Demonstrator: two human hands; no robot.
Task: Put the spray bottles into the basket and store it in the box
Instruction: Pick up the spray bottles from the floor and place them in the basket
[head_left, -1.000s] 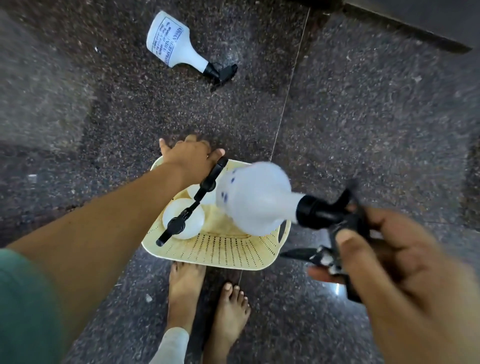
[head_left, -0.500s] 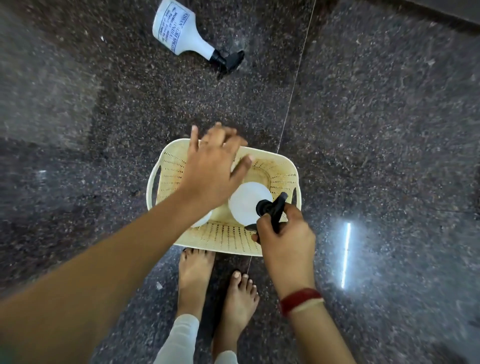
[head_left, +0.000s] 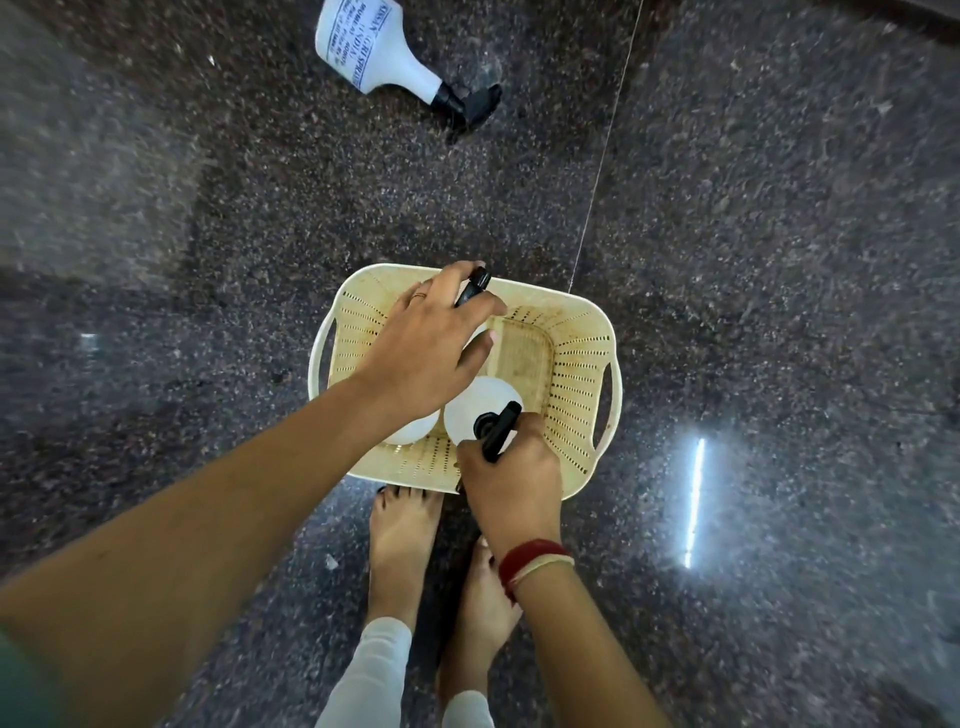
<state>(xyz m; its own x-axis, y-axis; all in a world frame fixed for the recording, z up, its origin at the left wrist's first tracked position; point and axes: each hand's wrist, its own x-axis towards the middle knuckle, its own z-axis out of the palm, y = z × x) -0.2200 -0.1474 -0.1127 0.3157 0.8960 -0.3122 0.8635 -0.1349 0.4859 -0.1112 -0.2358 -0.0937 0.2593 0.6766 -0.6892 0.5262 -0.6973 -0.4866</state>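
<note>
Nearest the bare feet, the right hand is closing its fingers around the black trigger head of a white spray bottle standing upright at the near edge of the cream perforated basket, while the left hand is curling over a second bottle's black nozzle by the far rim, a third white bottle showing beneath its wrist. The basket's right half is lying open, and beyond it, well apart on the dark speckled floor, a labelled white spray bottle is lying on its side.
</note>
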